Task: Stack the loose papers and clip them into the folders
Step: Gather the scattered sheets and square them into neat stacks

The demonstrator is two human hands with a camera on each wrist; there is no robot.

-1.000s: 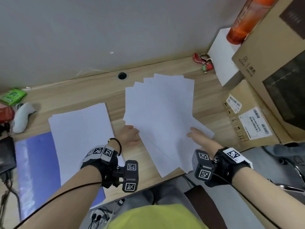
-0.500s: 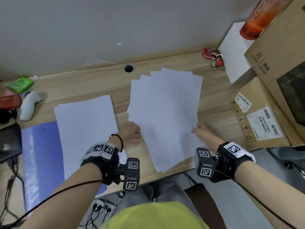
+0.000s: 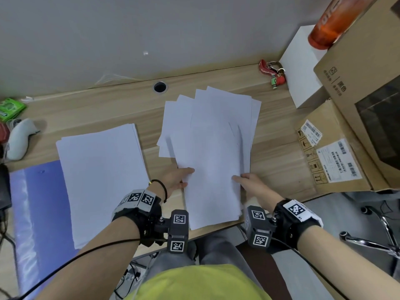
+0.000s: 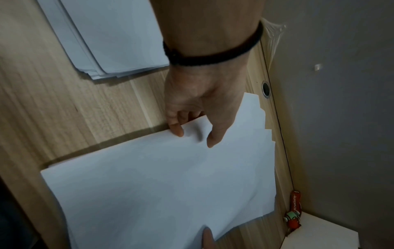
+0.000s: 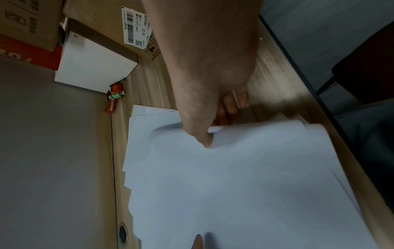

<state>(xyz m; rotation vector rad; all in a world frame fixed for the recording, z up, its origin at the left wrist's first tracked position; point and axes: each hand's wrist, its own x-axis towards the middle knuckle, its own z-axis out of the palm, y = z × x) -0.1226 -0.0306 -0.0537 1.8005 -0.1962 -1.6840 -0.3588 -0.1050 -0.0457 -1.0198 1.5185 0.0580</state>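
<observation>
The loose papers lie on the worktop right in front of the person. Their long side runs from the near edge of the worktop toward the wall. The near end sticks out a little past the worktop edge. The far ends are fanned out, so the corners make little steps.

The left hand grips the left edge of these papers. Its thumb lies on top and its fingers curl under the sheets. The right hand grips the right edge the same way, with the thumb pressing on top and the fingers tucked below. The two hands are apart, one on each side of the papers. Both arms reach forward from the body, and each wrist wears a black band with a camera.

To the left of the left hand lies a neat pile of paper. It rests partly on a blue folder, which hangs over the near edge.

The worktop is light wood. Farther back there is a round hole in it, near the grey wall. A red key ring lies at the far right, beside a white box. Brown cardboard boxes stand on the right. At the far left lie a white controller and a green packet.
</observation>
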